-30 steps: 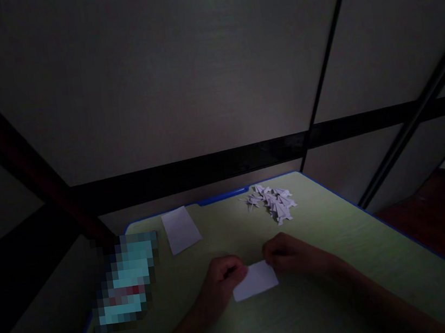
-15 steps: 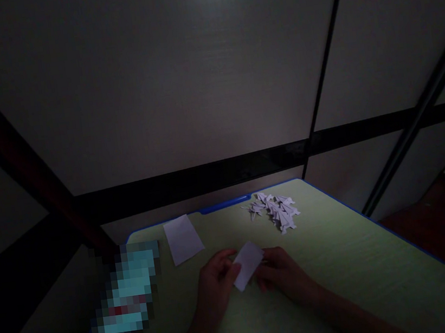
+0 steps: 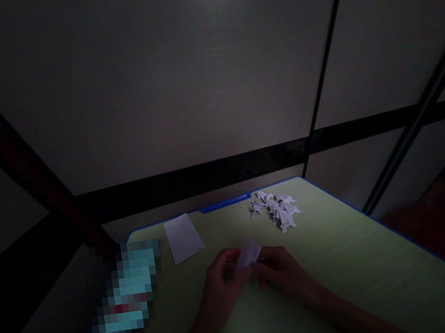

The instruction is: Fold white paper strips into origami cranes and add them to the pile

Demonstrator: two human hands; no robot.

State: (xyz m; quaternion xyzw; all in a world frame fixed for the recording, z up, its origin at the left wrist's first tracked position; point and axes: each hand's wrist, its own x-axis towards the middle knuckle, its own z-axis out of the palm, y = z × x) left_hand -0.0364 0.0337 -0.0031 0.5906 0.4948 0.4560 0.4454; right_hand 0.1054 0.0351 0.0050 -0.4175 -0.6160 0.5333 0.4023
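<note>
Between my two hands, a small rectangular piece of white paper is held tilted above the table. My left hand grips its left and lower side, the thumb lying across the front. At its right edge, my right hand pinches the paper with curled fingers. Both thumbs come close together at the lower part of the sheet. Some fingertips are hidden behind the paper, and the dim light blurs the details.
Several folded white paper figures lie heaped at the back of the pale green table. A stack or sheet of white paper lies back left. A pixelated turquoise object is at the left edge. Wardrobe panels rise behind.
My left hand has moved slightly right, its thumb sliding further over the paper towards the right thumb. The paper is more covered and tilted differently. Other things stay put.
</note>
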